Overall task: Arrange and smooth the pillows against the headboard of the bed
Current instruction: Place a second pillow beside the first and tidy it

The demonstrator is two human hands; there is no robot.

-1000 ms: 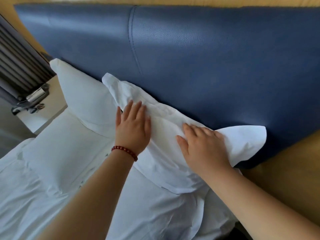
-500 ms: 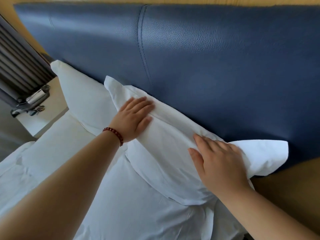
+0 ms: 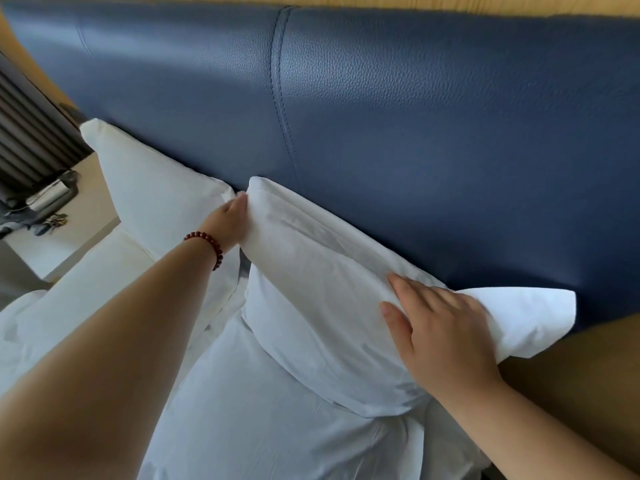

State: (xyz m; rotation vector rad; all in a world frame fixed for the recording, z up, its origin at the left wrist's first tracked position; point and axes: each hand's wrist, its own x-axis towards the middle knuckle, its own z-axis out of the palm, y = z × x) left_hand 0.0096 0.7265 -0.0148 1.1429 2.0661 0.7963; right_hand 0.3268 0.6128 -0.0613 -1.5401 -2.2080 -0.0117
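A white pillow (image 3: 311, 289) leans against the blue padded headboard (image 3: 415, 133) on the right half of the bed. My left hand (image 3: 230, 221), with a red bead bracelet on its wrist, grips the pillow's upper left edge, its fingers tucked behind the fabric. My right hand (image 3: 443, 327) lies flat on the pillow's right part, fingers spread, near its right corner. A second white pillow (image 3: 152, 195) leans on the headboard to the left, its corner touching the first one.
White bedding (image 3: 259, 420) covers the mattress below the pillows. A pale bedside table (image 3: 69, 237) at the left carries a dark device and keys. Dark ribbed curtains (image 3: 31, 140) hang behind it. A wooden panel (image 3: 571, 393) borders the bed on the right.
My left hand slid from the pillow's face to its upper left edge and took hold of it. My right hand stayed pressed flat near the right corner. The pillow stands more upright.
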